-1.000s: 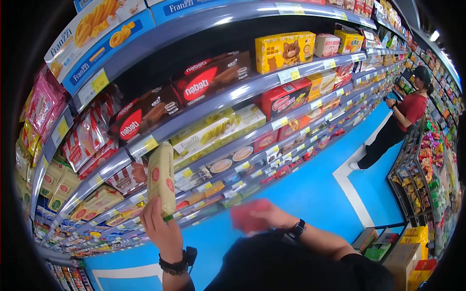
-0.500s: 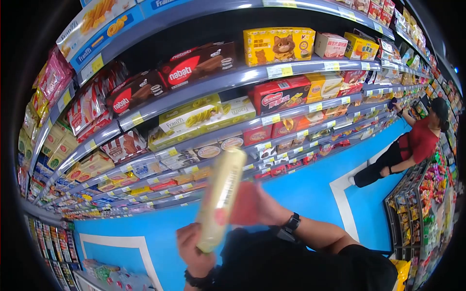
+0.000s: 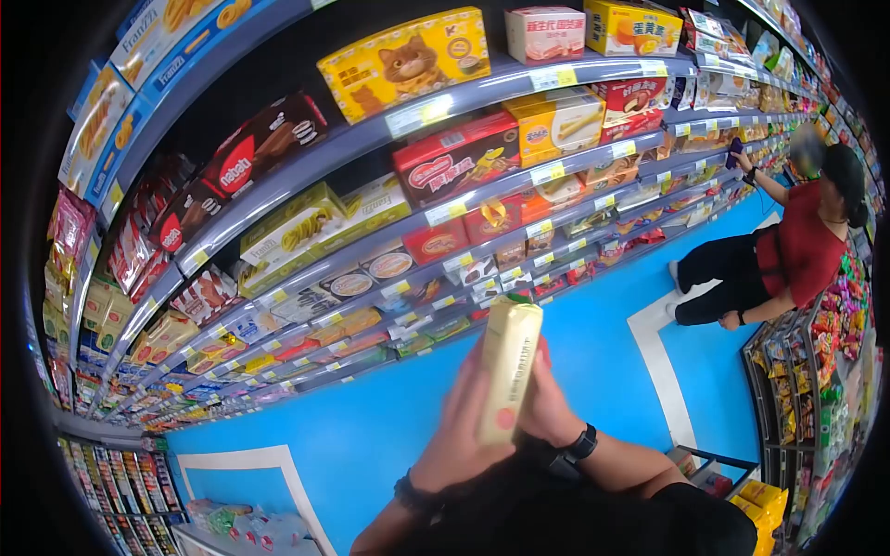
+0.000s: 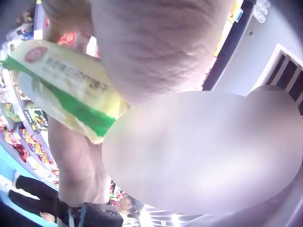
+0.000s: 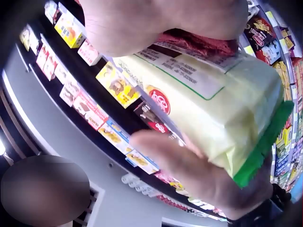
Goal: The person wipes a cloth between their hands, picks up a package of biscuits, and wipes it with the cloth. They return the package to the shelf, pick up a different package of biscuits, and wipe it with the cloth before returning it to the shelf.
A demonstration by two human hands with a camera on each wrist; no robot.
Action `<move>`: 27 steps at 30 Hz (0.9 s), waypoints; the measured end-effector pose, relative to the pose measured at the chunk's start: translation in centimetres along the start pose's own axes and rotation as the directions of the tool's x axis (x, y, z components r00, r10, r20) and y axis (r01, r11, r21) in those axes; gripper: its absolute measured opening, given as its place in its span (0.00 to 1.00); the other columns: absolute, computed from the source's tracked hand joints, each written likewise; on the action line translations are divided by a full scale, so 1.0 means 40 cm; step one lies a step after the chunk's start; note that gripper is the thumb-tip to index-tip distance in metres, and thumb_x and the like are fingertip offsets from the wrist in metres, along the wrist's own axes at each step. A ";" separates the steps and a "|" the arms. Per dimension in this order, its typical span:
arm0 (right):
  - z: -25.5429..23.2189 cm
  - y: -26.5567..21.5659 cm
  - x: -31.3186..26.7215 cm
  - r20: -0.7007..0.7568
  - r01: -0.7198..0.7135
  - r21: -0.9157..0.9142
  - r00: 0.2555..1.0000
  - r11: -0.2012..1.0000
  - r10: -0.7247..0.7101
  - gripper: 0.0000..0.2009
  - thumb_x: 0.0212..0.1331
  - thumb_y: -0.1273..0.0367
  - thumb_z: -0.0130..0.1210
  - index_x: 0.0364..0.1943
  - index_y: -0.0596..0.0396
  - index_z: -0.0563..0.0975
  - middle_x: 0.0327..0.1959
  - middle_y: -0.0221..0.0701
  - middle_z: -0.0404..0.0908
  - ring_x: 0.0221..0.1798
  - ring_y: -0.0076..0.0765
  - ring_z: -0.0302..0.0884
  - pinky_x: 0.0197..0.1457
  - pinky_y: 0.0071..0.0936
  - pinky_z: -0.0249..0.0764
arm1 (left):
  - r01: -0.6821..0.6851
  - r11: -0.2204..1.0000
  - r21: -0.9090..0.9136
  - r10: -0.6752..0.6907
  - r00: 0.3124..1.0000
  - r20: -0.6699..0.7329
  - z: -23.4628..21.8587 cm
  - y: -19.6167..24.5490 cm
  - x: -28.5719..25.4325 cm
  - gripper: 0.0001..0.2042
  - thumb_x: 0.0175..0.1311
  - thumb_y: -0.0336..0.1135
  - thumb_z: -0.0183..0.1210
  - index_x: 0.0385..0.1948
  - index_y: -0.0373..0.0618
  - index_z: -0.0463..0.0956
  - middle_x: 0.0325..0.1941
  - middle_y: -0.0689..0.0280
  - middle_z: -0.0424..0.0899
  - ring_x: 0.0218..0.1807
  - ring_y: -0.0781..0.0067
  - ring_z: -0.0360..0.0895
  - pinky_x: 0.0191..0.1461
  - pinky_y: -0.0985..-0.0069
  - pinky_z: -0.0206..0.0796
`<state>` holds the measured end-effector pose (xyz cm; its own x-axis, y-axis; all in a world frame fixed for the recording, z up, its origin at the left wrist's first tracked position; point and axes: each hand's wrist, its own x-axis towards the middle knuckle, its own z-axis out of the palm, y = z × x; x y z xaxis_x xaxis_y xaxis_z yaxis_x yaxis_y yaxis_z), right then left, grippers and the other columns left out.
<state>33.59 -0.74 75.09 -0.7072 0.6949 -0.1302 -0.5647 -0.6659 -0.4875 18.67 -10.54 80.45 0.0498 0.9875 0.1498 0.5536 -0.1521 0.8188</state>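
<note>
A long cream packet (image 3: 510, 375) with green crimped ends stands nearly upright between both hands, close to the body. My left hand (image 3: 452, 434) grips it from the left; in the right wrist view its thumb lies along the packet's lower side. Against the other side, my right hand (image 3: 553, 408) holds a red cloth (image 5: 201, 43), pressed between the palm and the packet's printed back. Green seals and a round red logo also show on the packet (image 4: 71, 87) in the left wrist view. Most of the right fingers are hidden behind it.
Shelves of boxed and bagged snacks run along the left, with a yellow cat box (image 3: 408, 63) and a red box (image 3: 459, 159). A person in a red shirt (image 3: 802, 241) stands in the blue aisle (image 3: 593, 371). Yellow packs (image 3: 762, 510) sit at lower right.
The left hand has brought the packet from the shelf front rightward to the body. The right hand's red cloth now meets it. The view has turned right, and the other person has reached toward the shelf.
</note>
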 end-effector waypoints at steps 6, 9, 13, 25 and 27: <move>0.021 -0.049 0.013 0.149 0.379 -0.289 0.925 0.879 -0.349 0.49 0.70 0.31 0.39 0.84 0.48 0.42 0.86 0.35 0.46 0.87 0.40 0.45 0.86 0.42 0.47 | 0.079 0.880 -0.467 -0.085 0.996 0.008 0.048 0.003 0.061 0.46 0.63 0.43 0.65 0.79 0.36 0.49 0.78 0.48 0.61 0.79 0.51 0.60 0.80 0.55 0.53; -0.003 -0.067 -0.031 0.138 0.335 -0.177 0.940 0.926 -0.313 0.51 0.70 0.31 0.39 0.84 0.52 0.41 0.85 0.34 0.50 0.85 0.39 0.49 0.85 0.44 0.48 | 0.103 0.803 -0.587 -0.091 0.995 0.049 0.058 0.001 0.055 0.48 0.61 0.44 0.67 0.80 0.36 0.49 0.76 0.52 0.64 0.77 0.55 0.64 0.79 0.58 0.54; -0.017 -0.128 -0.038 -0.014 0.351 -0.108 0.935 0.930 -0.354 0.38 0.76 0.40 0.42 0.76 0.52 0.57 0.77 0.35 0.61 0.75 0.36 0.64 0.76 0.40 0.64 | 0.213 0.776 -0.594 -0.090 0.969 0.229 0.022 0.062 0.070 0.52 0.58 0.46 0.71 0.80 0.35 0.48 0.76 0.52 0.64 0.76 0.56 0.63 0.80 0.59 0.53; -0.075 -0.105 -0.095 0.293 0.464 -0.715 0.878 0.523 -0.378 0.18 0.69 0.63 0.63 0.52 0.55 0.68 0.76 0.49 0.65 0.74 0.39 0.66 0.60 0.30 0.70 | 0.231 0.771 -0.594 -0.163 0.973 0.166 0.046 0.011 0.008 0.62 0.49 0.50 0.80 0.82 0.40 0.42 0.80 0.59 0.58 0.79 0.64 0.59 0.80 0.61 0.54; -0.070 -0.089 -0.106 0.397 0.525 -0.718 0.848 0.457 -0.352 0.29 0.69 0.59 0.62 0.65 0.60 0.64 0.80 0.57 0.57 0.84 0.48 0.54 0.73 0.37 0.63 | 0.279 0.747 -0.603 -0.180 0.959 0.221 0.038 -0.004 -0.003 0.63 0.47 0.47 0.81 0.82 0.41 0.43 0.80 0.60 0.58 0.80 0.65 0.57 0.81 0.61 0.52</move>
<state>39.79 -0.56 74.94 -0.5699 0.7158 0.4035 -0.3240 0.2555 -0.9109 19.85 -10.58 79.45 0.1319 0.9832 -0.1261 -0.0736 0.1366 0.9879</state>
